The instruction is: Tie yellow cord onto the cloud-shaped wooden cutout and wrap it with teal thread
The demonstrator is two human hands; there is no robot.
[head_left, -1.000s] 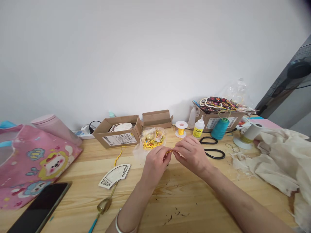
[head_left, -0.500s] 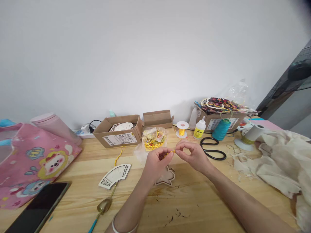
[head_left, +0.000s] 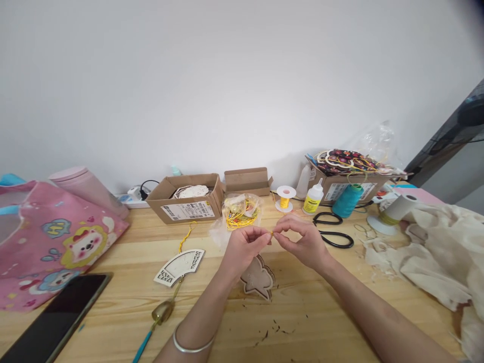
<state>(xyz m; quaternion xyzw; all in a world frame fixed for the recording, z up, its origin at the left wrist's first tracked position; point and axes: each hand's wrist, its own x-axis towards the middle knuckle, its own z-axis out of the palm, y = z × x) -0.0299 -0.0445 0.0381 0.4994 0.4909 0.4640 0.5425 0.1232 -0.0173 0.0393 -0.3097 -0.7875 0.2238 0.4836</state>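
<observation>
My left hand point(head_left: 247, 252) and my right hand point(head_left: 300, 242) meet fingertip to fingertip above the table, both pinched on a thin yellow cord point(head_left: 271, 234); only a short bit of it shows between them. Below my left hand is a flat wooden cut-out point(head_left: 259, 280) with a dark, layered outline, partly hidden by that hand. To the left lies a fan-shaped wooden piece point(head_left: 179, 267) with a braided yellow cord at its top. A brass-coloured bell point(head_left: 162, 311) and a blue tassel point(head_left: 142, 348) hang from its lower edge.
Behind my hands are a plastic bag of yellow cords point(head_left: 242, 214), a thread spool point(head_left: 285, 199), a glue bottle point(head_left: 313, 197) and black-handled scissors point(head_left: 336, 239). Cardboard boxes point(head_left: 189, 209) line the wall. A phone point(head_left: 56, 317) and pink bag point(head_left: 68, 237) lie left, cream cloth point(head_left: 446, 247) right.
The wooden cut-out has turned and sits slightly lower, showing more of its face. Less yellow cord shows at my left fingers. Both hands keep their pinch at nearly the same spot.
</observation>
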